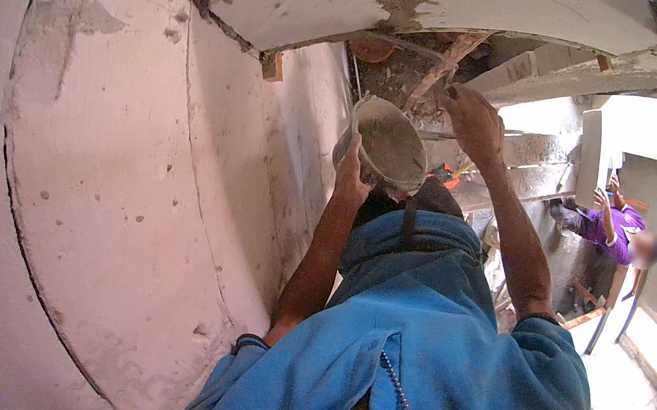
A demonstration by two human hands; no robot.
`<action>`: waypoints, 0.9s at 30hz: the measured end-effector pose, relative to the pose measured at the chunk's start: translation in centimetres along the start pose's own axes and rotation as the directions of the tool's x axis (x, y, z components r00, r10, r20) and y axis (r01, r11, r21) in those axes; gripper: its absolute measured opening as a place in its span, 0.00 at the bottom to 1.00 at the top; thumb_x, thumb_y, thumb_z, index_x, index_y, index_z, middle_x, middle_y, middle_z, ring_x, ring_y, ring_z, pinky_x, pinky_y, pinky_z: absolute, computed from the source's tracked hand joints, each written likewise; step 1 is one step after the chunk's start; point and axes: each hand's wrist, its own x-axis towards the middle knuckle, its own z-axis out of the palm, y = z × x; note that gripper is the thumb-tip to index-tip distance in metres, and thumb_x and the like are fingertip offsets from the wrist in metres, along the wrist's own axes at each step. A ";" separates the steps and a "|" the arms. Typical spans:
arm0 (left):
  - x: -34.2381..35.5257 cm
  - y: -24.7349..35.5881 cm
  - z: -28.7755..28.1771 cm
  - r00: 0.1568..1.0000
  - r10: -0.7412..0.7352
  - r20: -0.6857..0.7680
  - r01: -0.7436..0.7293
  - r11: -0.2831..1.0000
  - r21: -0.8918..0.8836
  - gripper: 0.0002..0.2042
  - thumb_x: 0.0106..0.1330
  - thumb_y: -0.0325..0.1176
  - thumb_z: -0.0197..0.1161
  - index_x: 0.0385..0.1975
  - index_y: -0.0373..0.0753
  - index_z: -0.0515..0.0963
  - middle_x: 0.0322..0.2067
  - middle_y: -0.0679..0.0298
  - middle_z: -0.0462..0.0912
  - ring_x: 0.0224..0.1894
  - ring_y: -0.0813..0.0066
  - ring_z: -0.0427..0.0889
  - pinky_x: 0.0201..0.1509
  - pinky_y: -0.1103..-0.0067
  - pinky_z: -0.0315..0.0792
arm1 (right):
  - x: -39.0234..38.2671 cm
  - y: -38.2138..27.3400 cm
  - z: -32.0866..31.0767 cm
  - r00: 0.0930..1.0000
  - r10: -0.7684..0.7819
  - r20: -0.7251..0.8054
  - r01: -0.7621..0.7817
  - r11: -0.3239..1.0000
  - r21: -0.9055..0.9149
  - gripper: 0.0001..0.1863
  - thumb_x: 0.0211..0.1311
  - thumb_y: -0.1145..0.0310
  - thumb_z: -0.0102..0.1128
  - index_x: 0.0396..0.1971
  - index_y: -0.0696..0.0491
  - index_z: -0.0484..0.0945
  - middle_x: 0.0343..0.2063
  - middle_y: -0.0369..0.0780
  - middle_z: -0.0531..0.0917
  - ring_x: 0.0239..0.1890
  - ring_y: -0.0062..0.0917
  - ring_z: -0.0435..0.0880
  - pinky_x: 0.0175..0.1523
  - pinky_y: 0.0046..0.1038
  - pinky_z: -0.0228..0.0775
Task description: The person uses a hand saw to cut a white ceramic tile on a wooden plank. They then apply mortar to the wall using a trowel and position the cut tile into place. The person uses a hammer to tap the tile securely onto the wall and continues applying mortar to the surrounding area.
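My left hand (354, 173) grips the rim of a round bowl (395, 142), tilted so its inside shows, coated with grey mortar. The bowl is in front of my waist, close to the pale wall on the left. Raised to the right of the bowl, my right hand (474, 125) is closed on the dark handle of what looks like a trowel (450, 86). Its thin grey blade appears nearly edge-on, just under the edge of a white concrete beam (309, 6). The exact contact between blade and beam cannot be made out.
A pale plastered wall (117, 170) with cracks and grey patches rises close on my left. Below the beam are a wooden strut (458, 53) and a reddish basin (370, 49). At the right, a person in purple (621, 230) holds a pale board (593, 158).
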 end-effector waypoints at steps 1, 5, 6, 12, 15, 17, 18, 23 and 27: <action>-0.2 0.1 0.0 0.990 -0.137 0.021 0.137 0.956 -0.261 0.39 0.65 0.56 0.61 0.71 0.45 0.55 0.68 0.58 0.60 0.68 0.56 0.62 0.67 0.54 0.60 | 0.0 1.2 0.2 0.995 -0.102 0.009 0.102 0.981 -0.164 0.16 0.64 0.58 0.58 0.50 0.44 0.79 0.56 0.41 0.78 0.56 0.37 0.78 0.57 0.39 0.75; -0.5 0.4 0.0 0.901 -0.431 0.051 0.403 0.786 -0.469 0.39 0.65 0.56 0.60 0.71 0.44 0.55 0.68 0.57 0.60 0.68 0.55 0.61 0.65 0.52 0.61 | 0.0 5.6 -0.1 0.996 -0.069 -0.053 0.055 0.974 -0.220 0.14 0.71 0.60 0.50 0.51 0.40 0.80 0.54 0.41 0.80 0.57 0.37 0.78 0.59 0.37 0.73; -0.4 0.5 0.1 0.870 -0.492 0.022 0.441 0.759 -0.479 0.39 0.65 0.57 0.60 0.71 0.44 0.55 0.68 0.57 0.59 0.68 0.54 0.61 0.65 0.52 0.61 | 0.1 6.7 -0.6 0.995 -0.060 -0.080 0.044 0.980 -0.192 0.14 0.70 0.59 0.51 0.52 0.41 0.79 0.53 0.41 0.80 0.56 0.37 0.79 0.60 0.37 0.73; 0.3 0.2 0.1 0.847 -0.531 0.034 0.479 0.734 -0.482 0.37 0.65 0.60 0.57 0.70 0.50 0.57 0.68 0.60 0.59 0.68 0.55 0.59 0.65 0.55 0.60 | 0.3 11.4 -4.2 0.993 0.104 -0.052 -0.105 0.994 -0.008 0.26 0.68 0.44 0.50 0.54 0.48 0.76 0.48 0.45 0.82 0.52 0.42 0.81 0.55 0.43 0.75; 0.3 -0.1 0.0 0.816 -0.574 0.067 0.522 0.683 -0.511 0.35 0.67 0.60 0.54 0.70 0.52 0.56 0.68 0.60 0.58 0.68 0.56 0.59 0.64 0.55 0.61 | -0.2 13.2 -5.5 0.995 0.040 -0.096 -0.052 0.991 -0.124 0.25 0.68 0.44 0.50 0.53 0.48 0.77 0.47 0.44 0.82 0.51 0.41 0.81 0.54 0.43 0.75; 0.1 -0.3 -0.2 0.828 -0.556 0.068 0.526 0.730 -0.437 0.35 0.67 0.59 0.53 0.70 0.52 0.56 0.68 0.60 0.58 0.68 0.56 0.59 0.64 0.55 0.61 | -1.3 14.4 -6.6 0.991 0.135 0.021 -0.130 0.981 -0.143 0.23 0.69 0.47 0.50 0.53 0.48 0.77 0.49 0.43 0.82 0.51 0.40 0.81 0.54 0.41 0.75; -0.1 -0.4 -0.2 0.847 -0.520 0.109 0.507 0.728 -0.462 0.35 0.67 0.59 0.53 0.70 0.52 0.55 0.68 0.60 0.58 0.68 0.56 0.59 0.64 0.55 0.61 | -2.1 15.0 -7.3 0.989 0.147 -0.009 -0.147 0.979 -0.141 0.23 0.69 0.48 0.50 0.52 0.48 0.77 0.49 0.42 0.82 0.51 0.40 0.81 0.54 0.41 0.75; 1.0 0.2 -0.3 0.910 -0.400 0.107 0.414 0.882 -0.226 0.34 0.67 0.57 0.56 0.70 0.51 0.57 0.69 0.60 0.58 0.67 0.56 0.60 0.62 0.56 0.62 | -7.5 16.3 -10.4 0.968 0.088 -0.237 -0.119 0.985 -0.123 0.17 0.71 0.58 0.49 0.49 0.51 0.80 0.52 0.43 0.81 0.51 0.38 0.82 0.55 0.37 0.75; 3.0 2.3 0.4 0.637 -0.755 0.153 0.667 0.441 -0.601 0.33 0.68 0.52 0.58 0.70 0.48 0.58 0.67 0.58 0.60 0.66 0.56 0.62 0.62 0.57 0.64 | -11.2 13.6 -9.1 0.941 0.304 -0.150 -0.263 0.934 0.242 0.19 0.70 0.57 0.53 0.47 0.57 0.80 0.45 0.48 0.84 0.48 0.42 0.83 0.54 0.37 0.74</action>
